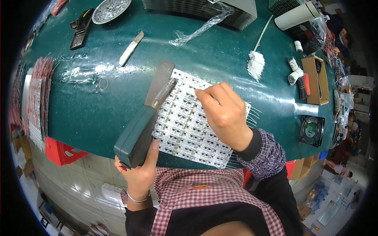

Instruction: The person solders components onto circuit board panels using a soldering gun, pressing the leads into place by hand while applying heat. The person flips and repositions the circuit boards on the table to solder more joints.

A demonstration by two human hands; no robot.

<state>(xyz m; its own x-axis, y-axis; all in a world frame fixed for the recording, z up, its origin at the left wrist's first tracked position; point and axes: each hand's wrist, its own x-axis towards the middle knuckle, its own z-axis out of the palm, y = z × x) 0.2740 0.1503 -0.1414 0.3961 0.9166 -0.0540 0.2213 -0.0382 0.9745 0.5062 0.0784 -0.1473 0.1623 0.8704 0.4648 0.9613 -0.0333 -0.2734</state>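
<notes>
A white circuit board panel [185, 122], filled with rows of small dark parts, lies at the near table edge. Thin white wires stick out along its right side. Beside its left edge, my left hand [141, 169] is wrapped round the lower end of a dark green tool [136, 135] with a blocky body and worn metal nose. My left thumb reaches up next to the panel's corner. The nose rests near a flat grey-brown plate [160, 80]. Over the panel's upper right, my right hand [222, 112] is closed with its fingertips low; what they pinch is hidden.
On the green table [94, 126] lie a white-wrapped blade [132, 48], a rubber band [103, 83], a bundle of white wires [256, 65] and a black fan [312, 130]. A cardboard box [315, 78] stands right; wired panels [39, 98] stand left. A red stool [61, 151] sits below.
</notes>
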